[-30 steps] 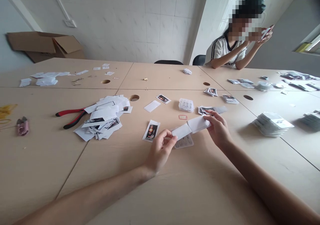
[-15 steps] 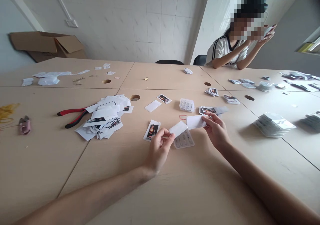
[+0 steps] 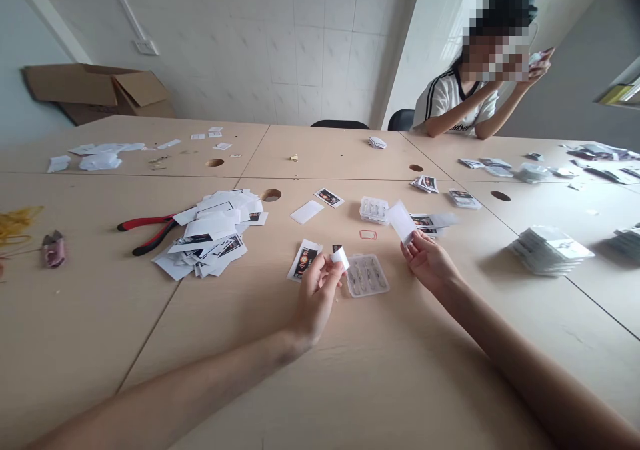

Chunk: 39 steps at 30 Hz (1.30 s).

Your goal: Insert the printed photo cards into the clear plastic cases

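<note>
My left hand [image 3: 320,287] pinches a small curled label [image 3: 340,257], white with a black printed part showing. Between the fingertips of my right hand [image 3: 427,260] is a thin white paper slip [image 3: 401,222], tilted up and a little see-through. A clear plastic box [image 3: 367,275] with several small metal pieces in compartments lies flat between the hands. Beside my left hand rests a black printed label [image 3: 303,262] on white paper. Behind the box lie a small red-outlined piece [image 3: 368,235] and a stack of clear boxes [image 3: 374,210].
Left of my hands is a heap of labels [image 3: 210,237] with red-and-black pliers [image 3: 153,233] against it. Stacked clear packs [image 3: 550,250] stand at the right. Pink-handled cutters [image 3: 54,250] lie far left. A person [image 3: 455,103] sits across the table.
The two white pieces, end to end before, are now apart. The left one has curled, showing black print, and the right one has turned upward. The clear box is less covered.
</note>
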Each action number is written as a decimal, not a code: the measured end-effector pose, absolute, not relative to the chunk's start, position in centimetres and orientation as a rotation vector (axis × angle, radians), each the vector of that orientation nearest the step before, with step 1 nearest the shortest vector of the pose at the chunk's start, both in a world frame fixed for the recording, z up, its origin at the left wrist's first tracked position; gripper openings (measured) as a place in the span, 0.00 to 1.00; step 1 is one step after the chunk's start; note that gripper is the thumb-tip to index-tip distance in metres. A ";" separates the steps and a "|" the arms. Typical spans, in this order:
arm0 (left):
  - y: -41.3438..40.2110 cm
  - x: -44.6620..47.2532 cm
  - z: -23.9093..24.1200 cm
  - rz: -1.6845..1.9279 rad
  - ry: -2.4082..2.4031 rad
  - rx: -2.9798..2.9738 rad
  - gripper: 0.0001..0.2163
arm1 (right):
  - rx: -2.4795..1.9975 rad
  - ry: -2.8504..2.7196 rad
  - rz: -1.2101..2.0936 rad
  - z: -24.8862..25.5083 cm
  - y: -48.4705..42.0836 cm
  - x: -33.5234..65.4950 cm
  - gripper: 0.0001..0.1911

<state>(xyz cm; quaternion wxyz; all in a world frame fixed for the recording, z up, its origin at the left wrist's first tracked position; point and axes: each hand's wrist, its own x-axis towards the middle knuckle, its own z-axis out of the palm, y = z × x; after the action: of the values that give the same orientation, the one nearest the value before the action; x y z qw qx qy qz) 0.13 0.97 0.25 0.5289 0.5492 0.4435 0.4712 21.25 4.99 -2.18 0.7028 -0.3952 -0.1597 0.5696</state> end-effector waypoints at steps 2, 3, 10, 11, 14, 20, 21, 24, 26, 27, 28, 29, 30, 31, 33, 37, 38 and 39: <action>0.8 0.1 0.4 1.082 1.031 1.311 0.10 | -0.891 -0.416 1.267 -2.2 5.1 21.4 0.07; 0.8 0.0 0.4 1.067 1.019 1.306 0.11 | -0.896 -0.454 1.260 -2.2 5.1 21.5 0.07; 0.2 -0.5 0.3 1.109 0.901 1.264 0.12 | -0.843 -0.757 1.352 -1.2 4.8 20.7 0.08; 0.2 -0.5 0.3 1.139 0.897 1.243 0.12 | -0.842 -0.830 1.384 -0.9 5.0 20.1 0.08; -0.1 -0.7 0.4 1.170 0.889 1.232 0.11 | -0.848 -0.984 1.473 0.3 6.7 17.3 0.09; -0.8 -1.1 1.3 1.115 0.874 1.272 0.09 | -0.891 -1.289 1.633 4.5 14.2 7.0 0.10; -0.8 -1.2 1.4 1.096 0.854 1.261 0.08 | -0.896 -1.338 1.646 5.3 15.2 5.1 0.10; -0.8 -1.2 1.1 1.075 0.852 1.293 0.08 | -0.930 -1.444 1.645 7.0 16.7 1.0 0.09; -0.7 -1.2 0.7 1.064 0.897 1.323 0.09 | -0.958 -1.481 1.605 7.7 16.5 0.2 0.11; -0.6 -1.2 0.5 1.051 0.908 1.336 0.09 | -0.973 -1.491 1.575 7.9 15.9 0.5 0.11; -0.5 -1.1 0.3 1.035 0.907 1.348 0.09 | -0.987 -1.493 1.543 7.9 15.2 1.3 0.12; -0.5 -1.1 0.2 1.022 0.896 1.357 0.09 | -0.994 -1.504 1.498 7.9 14.2 2.4 0.12; -0.4 -1.0 0.2 1.012 0.879 1.361 0.09 | -0.994 -1.516 1.450 7.7 13.0 3.9 0.13; -0.3 -1.0 0.2 1.006 0.864 1.360 0.10 | -0.982 -1.534 1.389 7.3 11.6 5.5 0.12; -0.2 -0.8 0.5 1.012 0.851 1.344 0.10 | -0.878 -1.659 1.147 6.0 8.4 8.9 0.11; 0.0 -0.7 0.9 1.028 0.810 1.302 0.12 | -0.994 -1.552 0.730 1.9 2.4 14.6 0.04; 0.0 -0.7 1.0 1.022 0.794 1.301 0.12 | -1.052 -1.559 0.618 1.0 1.4 15.5 0.03; 0.1 -0.7 0.9 1.015 0.776 1.297 0.12 | -1.073 -1.594 0.519 0.3 0.6 16.2 0.02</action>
<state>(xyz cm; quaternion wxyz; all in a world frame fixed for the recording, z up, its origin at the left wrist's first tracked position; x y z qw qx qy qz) -0.66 0.07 0.94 0.6136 0.5625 0.3365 0.4403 16.22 0.61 0.35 0.5443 -0.4523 -0.6717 0.2188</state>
